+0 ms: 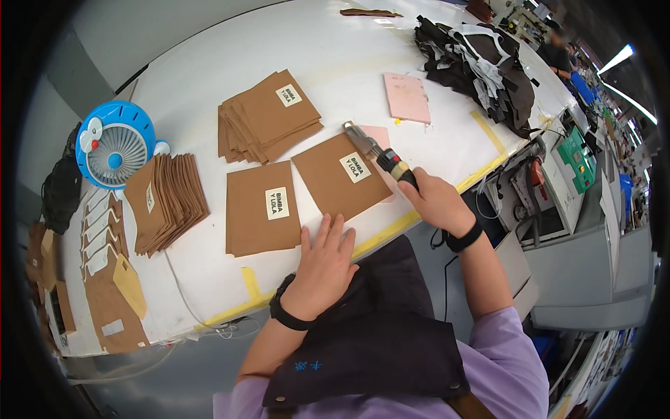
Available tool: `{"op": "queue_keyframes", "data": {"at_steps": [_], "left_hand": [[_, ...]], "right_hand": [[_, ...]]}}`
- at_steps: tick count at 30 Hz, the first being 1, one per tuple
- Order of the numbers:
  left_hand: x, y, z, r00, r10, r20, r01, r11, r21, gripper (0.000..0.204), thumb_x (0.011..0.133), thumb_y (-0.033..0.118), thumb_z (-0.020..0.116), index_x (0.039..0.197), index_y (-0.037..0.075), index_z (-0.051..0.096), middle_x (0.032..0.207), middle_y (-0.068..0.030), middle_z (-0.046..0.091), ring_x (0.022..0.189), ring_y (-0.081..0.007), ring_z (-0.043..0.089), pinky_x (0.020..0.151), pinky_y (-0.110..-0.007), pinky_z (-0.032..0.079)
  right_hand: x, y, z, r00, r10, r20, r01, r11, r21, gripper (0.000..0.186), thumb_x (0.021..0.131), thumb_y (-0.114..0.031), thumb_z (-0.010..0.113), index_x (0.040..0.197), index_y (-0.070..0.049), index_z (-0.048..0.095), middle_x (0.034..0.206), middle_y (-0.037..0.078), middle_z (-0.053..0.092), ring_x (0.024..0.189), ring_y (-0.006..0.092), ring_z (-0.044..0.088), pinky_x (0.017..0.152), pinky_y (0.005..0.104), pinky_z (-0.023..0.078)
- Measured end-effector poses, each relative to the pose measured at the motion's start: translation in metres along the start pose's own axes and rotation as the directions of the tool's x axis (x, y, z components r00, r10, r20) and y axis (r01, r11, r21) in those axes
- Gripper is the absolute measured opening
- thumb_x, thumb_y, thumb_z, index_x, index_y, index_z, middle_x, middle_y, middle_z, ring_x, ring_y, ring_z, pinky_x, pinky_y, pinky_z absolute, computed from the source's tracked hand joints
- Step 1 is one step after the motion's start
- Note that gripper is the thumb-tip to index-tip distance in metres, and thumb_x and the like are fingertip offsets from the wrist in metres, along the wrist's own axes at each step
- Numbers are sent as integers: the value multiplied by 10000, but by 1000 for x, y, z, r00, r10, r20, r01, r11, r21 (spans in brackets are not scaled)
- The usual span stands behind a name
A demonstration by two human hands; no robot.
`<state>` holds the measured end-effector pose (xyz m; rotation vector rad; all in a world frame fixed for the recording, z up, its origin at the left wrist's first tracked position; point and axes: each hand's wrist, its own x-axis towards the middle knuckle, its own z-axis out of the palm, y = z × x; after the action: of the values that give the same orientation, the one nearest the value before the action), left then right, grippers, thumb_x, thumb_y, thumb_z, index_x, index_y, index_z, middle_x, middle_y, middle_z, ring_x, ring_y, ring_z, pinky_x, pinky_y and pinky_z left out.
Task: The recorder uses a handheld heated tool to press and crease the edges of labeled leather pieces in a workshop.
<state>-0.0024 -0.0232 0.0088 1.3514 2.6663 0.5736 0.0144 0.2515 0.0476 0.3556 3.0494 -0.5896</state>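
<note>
My right hand (440, 203) is closed round the dark handle of a hot-air gun (384, 160), a slim tool with a silver metal nozzle and a tan band. Its nozzle lies over the upper right edge of a brown fabric piece (328, 171) with a white printed label (355, 167). At that piece's near corner my left hand (326, 258) rests palm down with fingers spread, holding nothing. Just left is a small stack of similar brown pieces (252, 234), labelled too. Under the worked piece, pink sheet material (377, 135) peeks out.
Farther back lie more brown pieces (288, 115) and a pink pad (407, 98). A thick brown pile (169, 202) and a blue fan (115, 143) stand left. Dark fabric (481, 70) is heaped far right. Yellow tape (391, 230) lines the table's near edge; machinery (558, 181) stands beyond.
</note>
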Motion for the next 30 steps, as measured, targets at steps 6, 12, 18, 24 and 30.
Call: {"op": "queue_keyframes", "data": {"at_steps": [6,12,18,24,30], "left_hand": [[0,1,1,1000,9,8,-9,1000,23,619,886,243,764,1410,7,534,1551,-246,419,1483,-429,342,1156,-662,301],[3,0,1,999,36,2,-36,999,27,624,881,235,769,1412,6,535,1549,-245,423,1482,-430,343,1155,-660,308],[1,0,1,1000,11,-5,-11,1000,9,631,876,227,777,1414,7,531,1549,-246,421,1475,-434,356,1152,-663,312],[1,0,-3,1000,23,16,-23,1000,13,630,880,235,774,1415,8,531,1547,-251,421,1469,-436,363,1151,-664,306],[0,3,-6,999,31,7,-32,999,10,614,875,227,777,1397,6,541,1549,-244,423,1469,-433,365,1150,-664,308]], "right_hand": [[-30,-5,-3,994,54,98,-45,995,-92,405,1062,-385,490,1030,17,532,784,254,678,750,464,664,677,541,526],[31,-11,3,998,31,52,-29,999,-35,436,1059,-405,501,1001,25,549,795,251,687,774,452,680,707,531,541],[0,-4,4,989,55,134,-56,998,1,442,1063,-416,493,1019,22,539,802,256,678,777,462,667,710,550,524],[-101,6,-11,988,75,136,-66,995,-75,374,1037,-357,557,1005,13,512,700,238,645,680,461,645,630,541,513],[-65,5,-8,997,-26,67,30,998,-56,362,1044,-348,545,1025,14,531,738,249,644,711,457,635,643,526,497]]}}
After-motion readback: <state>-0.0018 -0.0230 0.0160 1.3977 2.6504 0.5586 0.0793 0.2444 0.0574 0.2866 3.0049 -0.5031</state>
